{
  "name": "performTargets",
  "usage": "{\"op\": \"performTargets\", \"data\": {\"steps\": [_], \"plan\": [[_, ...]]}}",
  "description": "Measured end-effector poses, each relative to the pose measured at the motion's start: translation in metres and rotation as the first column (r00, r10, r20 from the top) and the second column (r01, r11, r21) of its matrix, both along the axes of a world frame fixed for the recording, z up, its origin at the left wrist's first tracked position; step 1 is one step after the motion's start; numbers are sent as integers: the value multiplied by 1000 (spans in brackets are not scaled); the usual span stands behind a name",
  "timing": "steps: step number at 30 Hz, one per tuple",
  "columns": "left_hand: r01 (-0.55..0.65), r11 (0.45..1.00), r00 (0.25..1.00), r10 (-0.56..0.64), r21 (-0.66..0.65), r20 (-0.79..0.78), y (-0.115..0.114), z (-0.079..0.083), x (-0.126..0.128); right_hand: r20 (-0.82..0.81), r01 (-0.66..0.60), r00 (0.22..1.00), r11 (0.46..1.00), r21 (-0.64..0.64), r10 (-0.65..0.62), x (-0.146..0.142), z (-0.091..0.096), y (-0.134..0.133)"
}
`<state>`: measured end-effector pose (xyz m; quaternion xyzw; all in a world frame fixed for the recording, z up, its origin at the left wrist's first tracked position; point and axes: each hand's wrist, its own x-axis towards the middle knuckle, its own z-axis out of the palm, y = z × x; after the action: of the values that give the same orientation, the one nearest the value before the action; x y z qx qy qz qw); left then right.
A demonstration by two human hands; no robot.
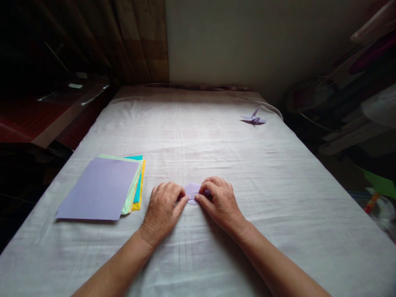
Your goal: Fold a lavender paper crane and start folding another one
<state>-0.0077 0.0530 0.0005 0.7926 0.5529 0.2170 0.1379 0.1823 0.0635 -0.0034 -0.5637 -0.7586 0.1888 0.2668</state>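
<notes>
A small piece of folded purple paper lies on the cloth-covered surface between my hands. My left hand pinches its left edge between thumb and fingers. On the opposite side, my right hand grips the right edge in the same way, thumb tip near the front. Several creases run across the paper, and its front end comes to a short pointed flap. Both side edges are partly hidden under my fingers.
A stack of coloured paper with a purple sheet on top lies to the left. Toward the far right rests a folded purple paper crane. A white cloth covers the surface. A dark red table adjoins at the left.
</notes>
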Motion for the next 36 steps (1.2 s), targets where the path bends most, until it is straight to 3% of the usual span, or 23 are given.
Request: {"op": "performTargets", "data": {"steps": [10,16,24,29,36], "plan": [[22,999,998,-19,-46,55,3,2,-4,-53,-128,991,991,-47,126,19,2,12],[79,992,991,-68,-96,118,7,4,-11,-74,-129,989,991,-42,126,20,1,13],[-99,995,983,103,32,-154,5,14,24,-89,-122,989,992,-15,120,18,-1,12],[-110,994,988,112,25,-104,6,9,29,-94,-106,990,994,-17,104,16,1,10],[-147,986,985,139,-81,-102,5,11,14,-99,-104,990,994,-45,99,16,0,11]]}}
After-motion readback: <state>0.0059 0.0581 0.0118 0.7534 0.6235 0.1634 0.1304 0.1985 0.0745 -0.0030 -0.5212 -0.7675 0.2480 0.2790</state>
